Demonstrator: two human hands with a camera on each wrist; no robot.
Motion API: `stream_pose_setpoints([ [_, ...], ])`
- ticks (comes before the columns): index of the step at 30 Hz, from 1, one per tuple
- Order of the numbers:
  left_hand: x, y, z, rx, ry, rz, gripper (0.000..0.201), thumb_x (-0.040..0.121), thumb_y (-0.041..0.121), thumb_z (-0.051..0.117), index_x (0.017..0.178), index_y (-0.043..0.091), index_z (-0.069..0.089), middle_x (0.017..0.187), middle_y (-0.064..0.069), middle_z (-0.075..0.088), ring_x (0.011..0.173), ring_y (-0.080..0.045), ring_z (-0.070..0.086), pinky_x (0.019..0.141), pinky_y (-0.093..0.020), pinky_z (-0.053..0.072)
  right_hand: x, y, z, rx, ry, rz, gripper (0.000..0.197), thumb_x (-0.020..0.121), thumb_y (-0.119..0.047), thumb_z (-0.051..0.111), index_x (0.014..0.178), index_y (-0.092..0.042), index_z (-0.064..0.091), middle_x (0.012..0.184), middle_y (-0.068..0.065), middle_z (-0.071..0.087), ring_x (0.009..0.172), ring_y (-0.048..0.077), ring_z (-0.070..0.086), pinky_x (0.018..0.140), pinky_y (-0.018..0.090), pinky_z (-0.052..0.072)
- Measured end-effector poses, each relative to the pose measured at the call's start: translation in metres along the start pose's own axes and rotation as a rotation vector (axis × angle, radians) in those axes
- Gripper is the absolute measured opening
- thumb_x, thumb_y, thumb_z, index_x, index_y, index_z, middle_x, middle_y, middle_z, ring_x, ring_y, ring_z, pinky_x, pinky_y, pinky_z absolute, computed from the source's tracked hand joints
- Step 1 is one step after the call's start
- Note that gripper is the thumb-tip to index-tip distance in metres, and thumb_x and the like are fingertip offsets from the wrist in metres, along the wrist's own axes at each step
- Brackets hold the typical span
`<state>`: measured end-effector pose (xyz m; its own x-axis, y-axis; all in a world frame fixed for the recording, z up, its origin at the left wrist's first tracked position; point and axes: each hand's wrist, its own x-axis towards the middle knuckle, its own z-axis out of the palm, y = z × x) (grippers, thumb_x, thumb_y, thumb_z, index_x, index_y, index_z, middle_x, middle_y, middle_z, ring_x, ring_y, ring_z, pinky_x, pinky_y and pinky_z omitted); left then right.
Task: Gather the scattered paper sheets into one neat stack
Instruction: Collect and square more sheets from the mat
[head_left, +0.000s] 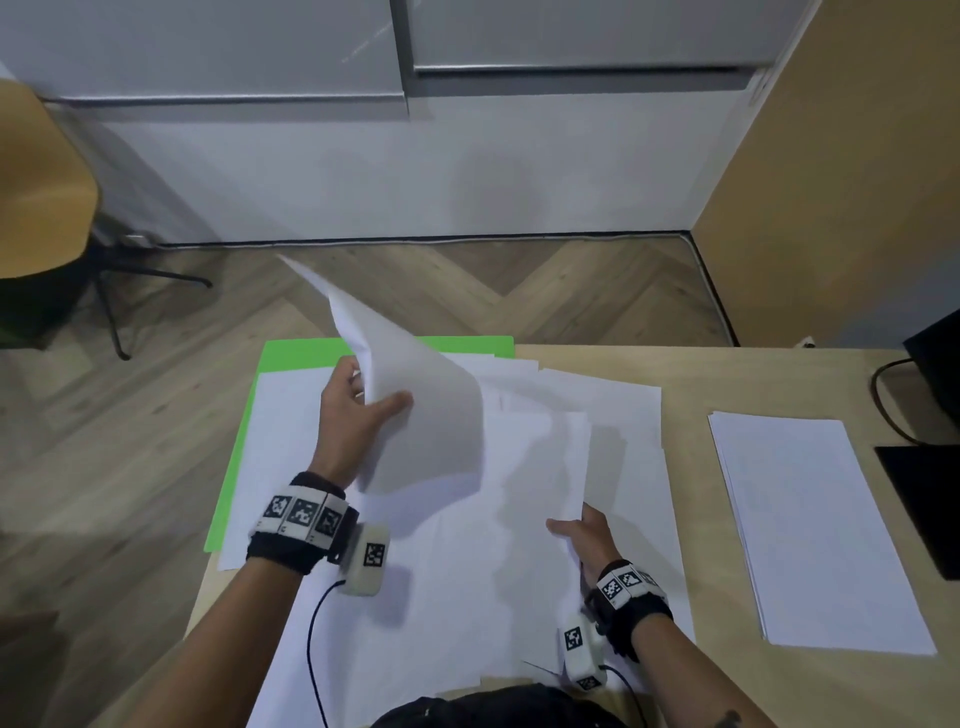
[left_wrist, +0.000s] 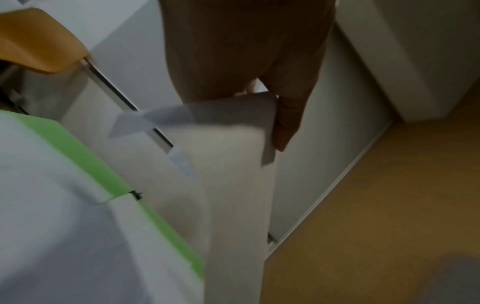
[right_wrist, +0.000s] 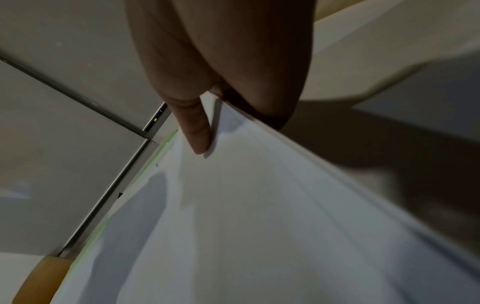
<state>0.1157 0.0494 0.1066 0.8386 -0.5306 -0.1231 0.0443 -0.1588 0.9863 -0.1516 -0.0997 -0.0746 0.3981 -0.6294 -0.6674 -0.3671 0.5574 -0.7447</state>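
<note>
A loose sheaf of white sheets (head_left: 415, 410) is lifted off the table, pinched in the left hand (head_left: 349, 415) with the thumb on the near face and the fingers behind. Its long axis runs from the hand up and away to the far left, where a free corner points toward the floor beyond the table; how many sheets it holds cannot be counted. Just right of that hand, a second raised sheet (head_left: 563, 457) stands with its long axis running away from the person, its near corner gripped by the right hand (head_left: 584, 535), thumb on top. Beneath and between both hands lies a spread of scattered white sheets (head_left: 467, 571), overlapping at slightly different angles, too many layers to count. Under them, past the left hand, one green folder (head_left: 291, 353) shows along the far and left edges. Well to the right of the right hand sits one squared stack of paper (head_left: 810, 530) on the wooden table (head_left: 727, 374), long axis pointing away from the person.
</note>
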Motion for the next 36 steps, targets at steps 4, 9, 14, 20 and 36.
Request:
stream_pose_setpoints([
  [4, 0.0, 0.031, 0.004, -0.239, -0.081, -0.011, 0.041, 0.08, -0.01, 0.069, 0.115, 0.004, 0.053, 0.092, -0.007, 0.076, 0.077, -0.023, 0.071, 0.066, -0.034, 0.059, -0.008, -0.005, 0.005, 0.014, -0.028, 0.007, 0.027, 0.086, 0.012, 0.06, 0.1, -0.008, 0.07, 0.096, 0.006, 0.076, 0.086, 0.025, 0.071, 0.069, 0.03, 0.054],
  [9, 0.003, -0.037, -0.006, -0.071, -0.131, -0.236, 0.058, 0.057, 0.025, 0.087, 0.103, 0.006, 0.057, 0.101, -0.02, 0.072, 0.087, -0.035, 0.07, 0.079, -0.053, 0.058, -0.002, 0.003, 0.007, 0.081, -0.023, 0.065, 0.029, 0.084, 0.001, 0.066, 0.113, -0.001, 0.068, 0.109, 0.014, 0.074, 0.104, 0.035, 0.069, 0.092, 0.046, 0.054],
  [14, -0.02, -0.134, -0.008, 0.401, -0.22, -0.512, 0.093, 0.068, 0.042, 0.088, 0.141, 0.004, 0.044, 0.14, -0.013, 0.051, 0.123, -0.032, 0.055, 0.104, -0.044, 0.045, 0.005, 0.011, 0.007, 0.152, 0.065, 0.155, 0.082, 0.087, -0.045, 0.072, 0.149, -0.005, 0.037, 0.149, 0.007, 0.044, 0.143, 0.028, 0.035, 0.12, 0.044, 0.025],
  [20, -0.062, -0.173, 0.009, 0.764, -0.356, -0.518, 0.054, 0.093, 0.038, 0.062, 0.134, 0.004, 0.05, 0.134, -0.016, 0.057, 0.119, -0.03, 0.056, 0.098, -0.033, 0.045, 0.003, 0.014, 0.008, 0.13, 0.053, 0.135, 0.066, 0.079, -0.045, 0.08, 0.126, -0.003, 0.063, 0.128, 0.009, 0.066, 0.118, 0.033, 0.063, 0.108, 0.051, 0.043],
  [36, -0.054, -0.177, 0.037, 0.946, -0.081, -0.501, 0.094, 0.08, 0.033, 0.072, 0.15, 0.008, 0.013, 0.144, -0.017, 0.025, 0.134, -0.035, 0.025, 0.104, -0.047, 0.036, 0.007, 0.021, -0.026, -0.006, 0.119, -0.017, 0.053, 0.081, 0.008, 0.071, 0.13, -0.005, 0.056, 0.13, 0.006, 0.062, 0.122, 0.027, 0.055, 0.112, 0.044, 0.036],
])
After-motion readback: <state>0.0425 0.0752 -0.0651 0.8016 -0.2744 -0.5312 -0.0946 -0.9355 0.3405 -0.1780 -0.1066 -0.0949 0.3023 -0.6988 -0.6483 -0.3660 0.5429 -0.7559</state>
